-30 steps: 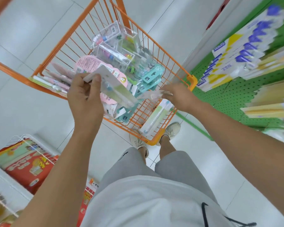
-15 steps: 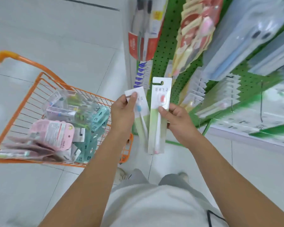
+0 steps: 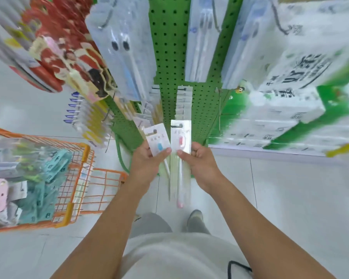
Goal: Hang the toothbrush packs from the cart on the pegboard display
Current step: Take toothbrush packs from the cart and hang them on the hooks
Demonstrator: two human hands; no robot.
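Note:
My left hand [image 3: 147,162] grips a toothbrush pack with a blue brush head [image 3: 157,141] near its top. Beside it, my right hand [image 3: 199,162] grips a longer pack with a pink brush head [image 3: 180,137]; its pink handle end hangs down between my arms. Both packs are upright with their hang holes at the top, close in front of the green pegboard [image 3: 170,57]. Just above them a row of similar packs [image 3: 183,101] hangs on a peg. The orange cart [image 3: 83,172] stands at the left, still holding several packs.
Large clear toothbrush packs [image 3: 121,43] and white and green packs [image 3: 290,77] hang overhead on the pegboard. Red and yellow packs [image 3: 59,53] hang at the upper left. White tiled floor [image 3: 290,198] lies below, with my feet near the display base.
I turned from the cart to the pegboard. Both hands lifted a pack each out of the cart and now hold them upright, closer to the board.

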